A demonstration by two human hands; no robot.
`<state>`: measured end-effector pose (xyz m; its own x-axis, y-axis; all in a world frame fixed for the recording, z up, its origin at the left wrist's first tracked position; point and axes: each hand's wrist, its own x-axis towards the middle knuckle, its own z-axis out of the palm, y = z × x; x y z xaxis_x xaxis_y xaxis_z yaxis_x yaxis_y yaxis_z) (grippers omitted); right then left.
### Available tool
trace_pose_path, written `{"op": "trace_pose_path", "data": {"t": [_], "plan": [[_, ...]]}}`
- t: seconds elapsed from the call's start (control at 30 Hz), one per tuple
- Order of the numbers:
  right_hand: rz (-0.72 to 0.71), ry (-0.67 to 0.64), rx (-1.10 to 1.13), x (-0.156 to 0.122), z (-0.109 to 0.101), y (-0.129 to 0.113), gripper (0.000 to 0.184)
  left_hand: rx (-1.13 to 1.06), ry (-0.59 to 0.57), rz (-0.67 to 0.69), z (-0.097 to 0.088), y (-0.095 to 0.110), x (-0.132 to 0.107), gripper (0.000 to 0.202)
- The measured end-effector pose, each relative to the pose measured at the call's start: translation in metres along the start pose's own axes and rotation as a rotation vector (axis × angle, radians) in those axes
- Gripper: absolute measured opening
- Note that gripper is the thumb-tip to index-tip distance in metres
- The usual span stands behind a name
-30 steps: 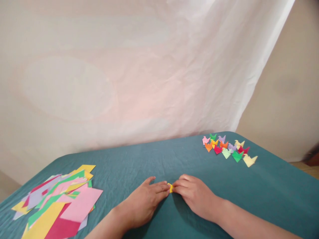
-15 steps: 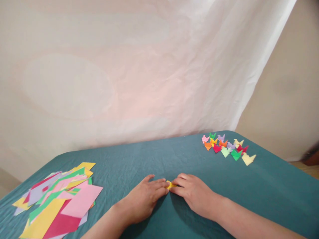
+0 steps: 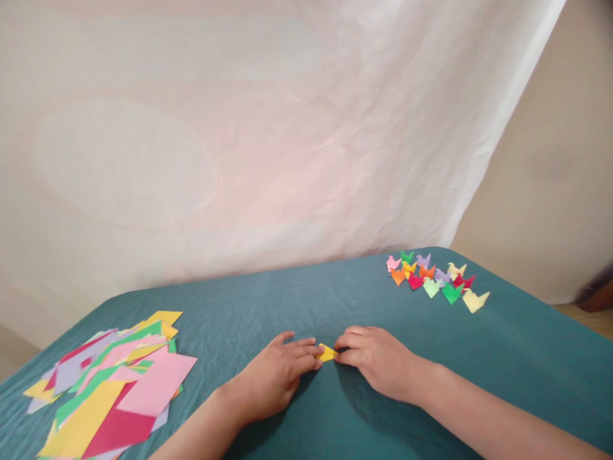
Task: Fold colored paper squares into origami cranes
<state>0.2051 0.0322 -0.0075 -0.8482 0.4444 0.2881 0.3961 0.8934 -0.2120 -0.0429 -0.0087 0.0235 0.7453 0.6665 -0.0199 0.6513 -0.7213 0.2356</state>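
A small folded piece of yellow paper [image 3: 327, 353] lies low over the green cloth in front of me, pointed toward the right. My left hand [image 3: 282, 372] has its fingertips closed on the paper's left end, with the outer fingers raised and apart; its thumb is mostly hidden. At the right tip of the paper, the thumb and fingers of my right hand [image 3: 371, 358] pinch together. The middle of the yellow piece shows between the two hands.
Several small folded paper birds [image 3: 431, 288] in many colours stand in rows at the back right. On the left spreads a loose pile of coloured paper sheets [image 3: 158, 383]. A green cloth [image 3: 230, 306] covers the table, and a pale hanging sheet [image 3: 287, 160] rises behind it.
My right hand has shifted slightly up and right, and more of the yellow paper shows between the hands. The left hand has barely moved. The view has tilted a little.
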Motion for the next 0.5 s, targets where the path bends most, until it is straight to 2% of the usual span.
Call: {"op": "trace_pose_path", "data": {"t": [0.17, 0.33, 0.4, 0.5], "plan": [[-0.006, 0.004, 0.045, -0.0029, -0.0050, 0.0038, 0.029, 0.013, -0.004, -0.007, -0.0009, 0.0010, 0.0005, 0.057], [-0.012, 0.110, 0.161, -0.0045, -0.0023, 0.0047, 0.038, 0.026, 0.004, 0.003, -0.0024, 0.0029, 0.0002, 0.053], [0.000, 0.128, 0.139, -0.0035, 0.0006, 0.0024, 0.039, 0.035, 0.001, 0.003, -0.0026, 0.0035, 0.0001, 0.050], [0.022, 0.069, 0.038, -0.0023, 0.0047, -0.0030, 0.036, 0.039, 0.000, -0.002, -0.0020, 0.0036, -0.0004, 0.049]]}}
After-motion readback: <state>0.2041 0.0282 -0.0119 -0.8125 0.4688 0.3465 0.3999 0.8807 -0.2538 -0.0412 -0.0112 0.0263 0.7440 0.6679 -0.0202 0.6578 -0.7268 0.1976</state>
